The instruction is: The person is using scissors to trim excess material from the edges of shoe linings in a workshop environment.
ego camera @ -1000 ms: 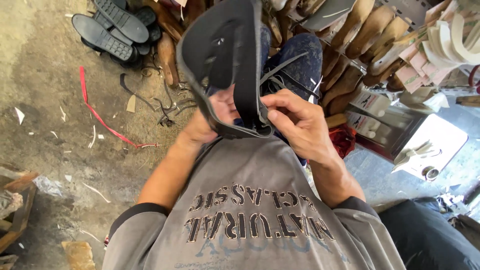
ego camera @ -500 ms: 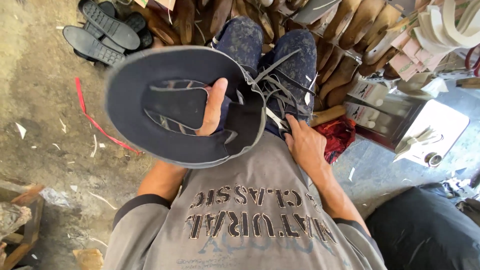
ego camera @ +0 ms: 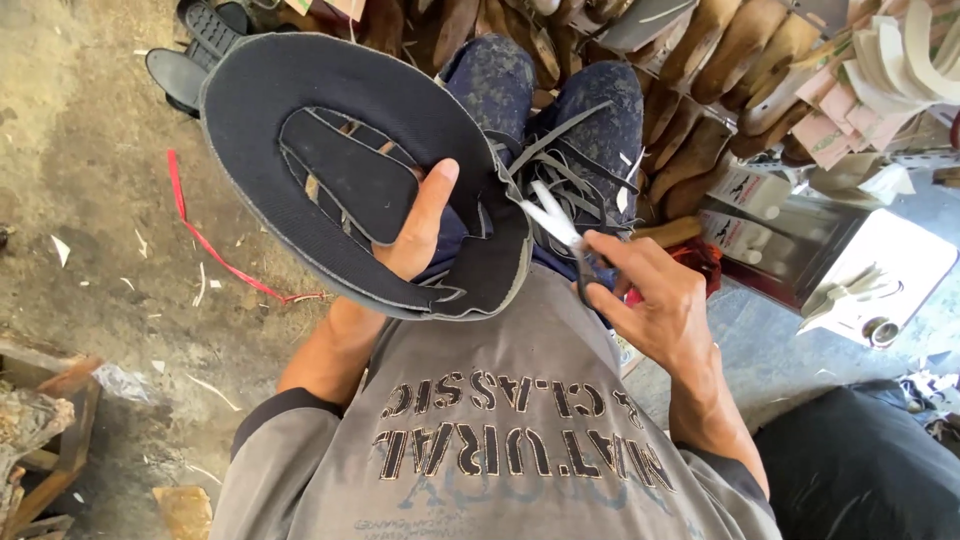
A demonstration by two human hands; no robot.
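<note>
My left hand (ego camera: 420,225) holds up a wide, dark blue, oval piece of shoe material (ego camera: 300,110) with an inner sole-shaped panel cut loose along slits; my thumb presses on that panel. My right hand (ego camera: 650,300) grips a pair of scissors (ego camera: 555,225), blades pointing up-left toward the piece's right edge. Thin dark offcut strips (ego camera: 575,170) lie across my lap on mottled blue trousers.
Black shoe soles (ego camera: 185,50) lie on the dirt floor at top left, with a red strip (ego camera: 215,250) below them. Wooden shoe lasts (ego camera: 720,60) are stacked behind my knees. White cut pieces (ego camera: 890,60), cartons (ego camera: 760,190) and a white board (ego camera: 880,270) stand at right.
The dark piece was turned from edge-on in both hands to flat and open in my left hand, then shifted up-left. My right hand let go of it and now holds scissors at its edge.
</note>
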